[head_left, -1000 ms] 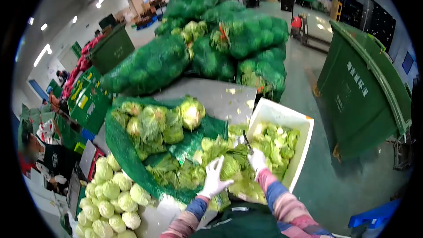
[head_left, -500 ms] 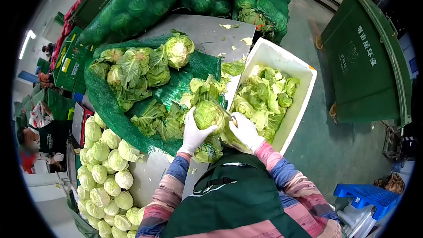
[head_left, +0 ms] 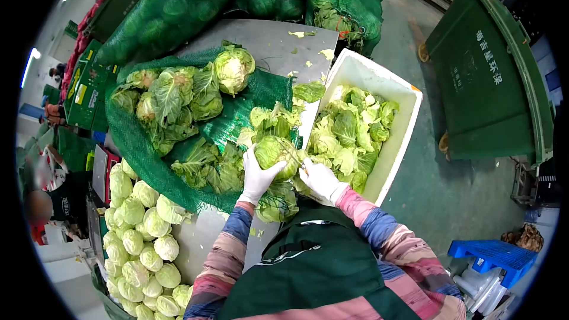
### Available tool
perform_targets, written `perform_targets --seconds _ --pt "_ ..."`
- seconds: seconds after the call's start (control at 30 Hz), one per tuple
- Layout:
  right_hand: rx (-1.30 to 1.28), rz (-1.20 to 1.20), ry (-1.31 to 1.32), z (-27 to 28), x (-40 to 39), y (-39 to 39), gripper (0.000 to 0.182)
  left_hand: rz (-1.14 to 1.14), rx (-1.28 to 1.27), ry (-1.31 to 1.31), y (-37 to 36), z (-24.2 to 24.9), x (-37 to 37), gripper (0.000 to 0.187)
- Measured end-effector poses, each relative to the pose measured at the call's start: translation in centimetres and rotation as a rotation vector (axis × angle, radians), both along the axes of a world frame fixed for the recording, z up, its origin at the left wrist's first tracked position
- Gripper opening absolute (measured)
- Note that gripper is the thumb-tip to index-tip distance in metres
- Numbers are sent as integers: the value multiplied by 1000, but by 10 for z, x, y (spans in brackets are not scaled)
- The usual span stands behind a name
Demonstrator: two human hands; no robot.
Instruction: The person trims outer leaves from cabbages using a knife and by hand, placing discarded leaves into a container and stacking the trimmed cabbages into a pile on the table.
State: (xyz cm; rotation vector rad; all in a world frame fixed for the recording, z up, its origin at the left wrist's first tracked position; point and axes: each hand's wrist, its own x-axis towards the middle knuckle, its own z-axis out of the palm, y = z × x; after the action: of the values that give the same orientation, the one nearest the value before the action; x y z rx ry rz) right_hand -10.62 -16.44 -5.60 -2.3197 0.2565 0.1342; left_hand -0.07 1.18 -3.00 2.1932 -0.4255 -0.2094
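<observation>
My left hand (head_left: 259,175), in a white glove, is closed around the side of a green cabbage (head_left: 274,153) over the table. In my gloved right hand (head_left: 321,179) is a knife (head_left: 292,155), its thin blade lying against the cabbage's right side. Part of the knife's handle is hidden by my fingers. Loose outer leaves (head_left: 274,120) lie just beyond the cabbage, and more leaves (head_left: 277,202) are below it. Several untrimmed cabbages (head_left: 235,70) rest on an opened green mesh sack (head_left: 139,163) ahead and to the left.
A white foam box (head_left: 402,136) holding cut leaves (head_left: 349,127) stands at my right. Several pale trimmed cabbages (head_left: 155,223) are piled at left. Full mesh sacks (head_left: 172,12) line the metal table's (head_left: 278,38) far side. A green wheeled bin (head_left: 483,83) stands farther right.
The knife has moved left onto the cabbage, with my right hand closer to it. The cabbage is turned slightly in my left hand. The whole view has shifted a little.
</observation>
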Motion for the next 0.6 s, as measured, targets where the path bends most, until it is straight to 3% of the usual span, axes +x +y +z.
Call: perform_targets --seconds 0.07,0.13,0.17,0.2,0.23,0.27,0.33,0.4,0.47,0.5,0.57,0.6 --pt "6 13 23 3 9 -3 29 10 22 -16 -1 -3 -2 98" --pt "-55 -12 242 2 18 -2 38 16 52 -24 -2 -1 -13 98" --pt "17 -101 374 -51 28 -2 49 -15 106 -97 -8 3 -14 98" --pt "1 -132 425 -41 34 -1 60 -46 163 -170 -13 6 -17 99" --pt "-38 -74 449 -32 39 -1 57 -8 111 -170 -10 3 -26 101" --pt "-76 -13 479 -23 40 -2 54 5 80 -120 -2 1 -26 100" --pt "-37 5 380 -9 31 0 52 23 -268 166 22 -14 -19 98" --pt "-3 35 273 -4 28 5 54 60 -106 153 49 -9 -23 97" --pt "451 -68 179 -4 15 24 58 192 -509 537 56 12 -32 98" --pt "421 -71 153 -19 15 38 58 203 -508 531 53 27 -34 98" --pt "408 -26 140 -2 12 49 56 539 -604 782 46 51 -37 99" --pt "361 23 111 3 12 51 54 546 -608 782 45 43 -36 99"
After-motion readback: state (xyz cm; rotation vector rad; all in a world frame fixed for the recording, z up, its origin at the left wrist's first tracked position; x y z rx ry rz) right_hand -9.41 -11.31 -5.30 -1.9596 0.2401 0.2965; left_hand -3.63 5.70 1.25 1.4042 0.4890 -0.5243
